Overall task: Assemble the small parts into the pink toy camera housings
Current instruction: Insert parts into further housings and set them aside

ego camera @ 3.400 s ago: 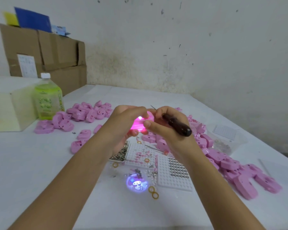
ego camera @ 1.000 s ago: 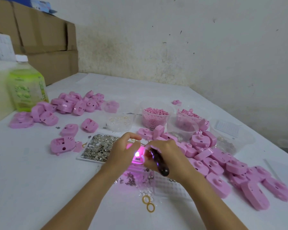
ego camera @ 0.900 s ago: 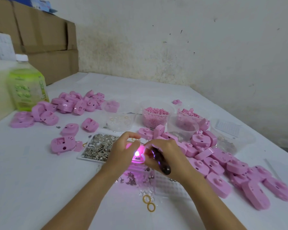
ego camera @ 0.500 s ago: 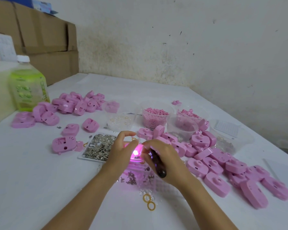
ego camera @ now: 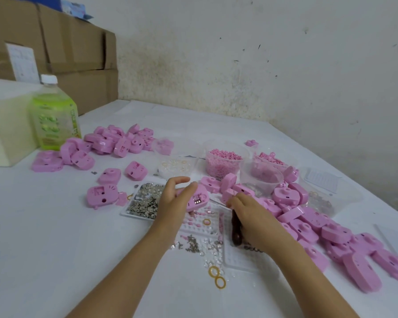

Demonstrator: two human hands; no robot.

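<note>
The left hand (ego camera: 174, 201) is cradling an open pink plastic toy camera housing (ego camera: 197, 198) just above the white counter (ego camera: 55, 244). Its fingers are curling under the shell while the thumb and forefinger are standing half spread over the top, so the hold is looking loose. The right hand (ego camera: 253, 218) is wrapping closed around a dark brown-handled pointed tool (ego camera: 236, 230), whose thin shaft is aiming toward the housing; whether it is touching the shell I cannot tell. By my reading, a small part is being seated inside the shell, where small metal pieces are showing. To do it well, the left hand should be pinching the housing firmly by its edges and turning the open side upward, bracing it on the white perforated plastic tray (ego camera: 201, 224) beneath. The tool should be coming in slowly and straight, since a slip could be flicking bits into the flat tray of tiny silver metal pieces (ego camera: 147, 200) just beside. The heap of pink housings (ego camera: 308, 222) is lying close beside the right hand, so wide sweeps are worth avoiding.
</note>
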